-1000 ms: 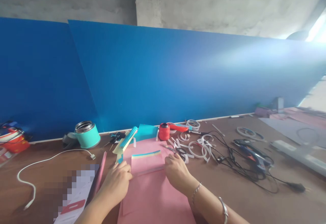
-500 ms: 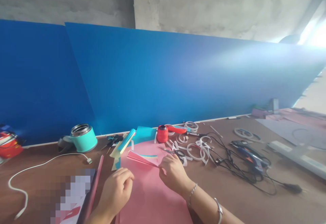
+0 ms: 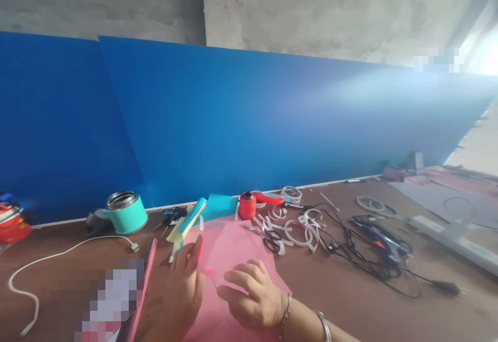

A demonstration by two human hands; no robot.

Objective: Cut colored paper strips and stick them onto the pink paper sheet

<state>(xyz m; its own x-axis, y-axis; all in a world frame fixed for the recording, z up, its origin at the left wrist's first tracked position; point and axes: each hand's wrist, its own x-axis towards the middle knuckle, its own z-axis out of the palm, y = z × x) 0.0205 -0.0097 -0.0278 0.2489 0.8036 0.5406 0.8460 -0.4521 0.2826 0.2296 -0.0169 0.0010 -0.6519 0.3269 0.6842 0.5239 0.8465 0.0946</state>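
My left hand (image 3: pixel 183 286) is above the left part of a pink paper sheet (image 3: pixel 241 246). Its fingers point up and close against a folded pink paper strip (image 3: pixel 200 250), of which a narrow edge shows. To the right, my right hand (image 3: pixel 252 294) hovers over the same sheet, fingers bent and apart, nothing plainly between them. Beside its fingertips are a small blurred pink patch (image 3: pixel 209 271) and a thin dark line, too smeared to name. Black-handled scissors (image 3: pixel 272 241) lie at the sheet's right edge.
A red spool (image 3: pixel 247 206) and turquoise paper (image 3: pixel 221 206) lie behind the sheet. White strips (image 3: pixel 303 230), black cables and a glue gun (image 3: pixel 383 243) lie right. A turquoise mug (image 3: pixel 126 217) and white cable (image 3: pixel 66 251) lie left. A blue partition (image 3: pixel 233 124) bounds the back.
The pleated pink paper has left my right hand and shows at my left hand. My right hand has come down and nearer, its fingers spreading. My left hand has straightened its fingers.
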